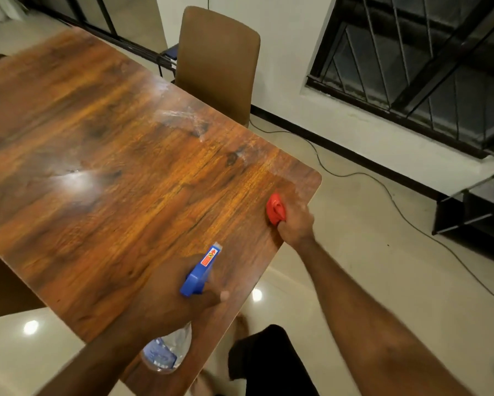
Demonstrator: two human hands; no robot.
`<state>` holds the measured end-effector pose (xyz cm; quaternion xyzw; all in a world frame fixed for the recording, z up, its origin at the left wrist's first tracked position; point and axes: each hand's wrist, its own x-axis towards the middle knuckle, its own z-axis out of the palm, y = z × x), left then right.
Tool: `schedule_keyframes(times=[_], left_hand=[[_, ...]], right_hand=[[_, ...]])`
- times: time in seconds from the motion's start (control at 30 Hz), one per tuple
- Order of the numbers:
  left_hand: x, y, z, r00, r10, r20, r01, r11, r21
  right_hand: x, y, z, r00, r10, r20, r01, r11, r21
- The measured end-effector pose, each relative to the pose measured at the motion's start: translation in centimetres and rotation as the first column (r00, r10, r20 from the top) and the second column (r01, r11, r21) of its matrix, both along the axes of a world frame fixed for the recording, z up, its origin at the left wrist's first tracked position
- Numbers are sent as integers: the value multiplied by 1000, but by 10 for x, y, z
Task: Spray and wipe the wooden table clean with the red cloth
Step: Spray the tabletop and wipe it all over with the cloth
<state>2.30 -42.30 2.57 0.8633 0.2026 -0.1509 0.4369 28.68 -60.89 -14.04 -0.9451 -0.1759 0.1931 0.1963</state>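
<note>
Hands grip red cloth [276, 209] and spray bottle [183, 307] over table [111, 155].

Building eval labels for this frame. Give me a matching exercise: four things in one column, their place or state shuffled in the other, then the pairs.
Things
1. spray bottle
2. red cloth
3. chair
4. wet streaks

Places or states
a. bunched in the right hand, near the corner of the table
b. smeared on the table, toward the chair
c. gripped by the left hand over the near edge
d. standing on the floor at the table's side

Pairs: 1-c, 2-a, 3-d, 4-b
</note>
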Motion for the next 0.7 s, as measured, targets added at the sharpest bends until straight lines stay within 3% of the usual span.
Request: schedule_keyframes(times=[0.13,0.27,0.37,0.43,0.5,0.57,0.63,0.67,0.7], left_hand=[[12,-22,11,995,34,94,-37,999,37],[40,-39,14,974,60,217,-105,973,205],[65,-60,14,998,62,13,-64,979,192],[87,-71,9,997,68,-37,-56,965,256],[114,-84,8,993,104,-58,-86,964,251],[145,-97,8,985,105,-135,-75,975,209],[169,-107,4,975,148,-169,-117,977,178],[178,-110,-2,972,175,-154,-154,978,140],[186,-113,-9,969,202,-146,-186,976,112]], right_hand=[[-70,-19,-7,948,317,-19,-317,948,26],[-20,-34,6,883,467,39,-469,883,27],[40,-44,10,954,298,8,-298,953,56],[67,-46,7,989,140,-40,-138,989,50],[72,-45,-4,968,250,4,-249,967,43],[66,-57,-13,841,540,34,-540,841,21],[84,-77,-14,716,694,69,-698,713,69],[104,-84,-13,727,681,89,-686,718,114],[128,-89,-11,796,598,91,-605,785,133]])
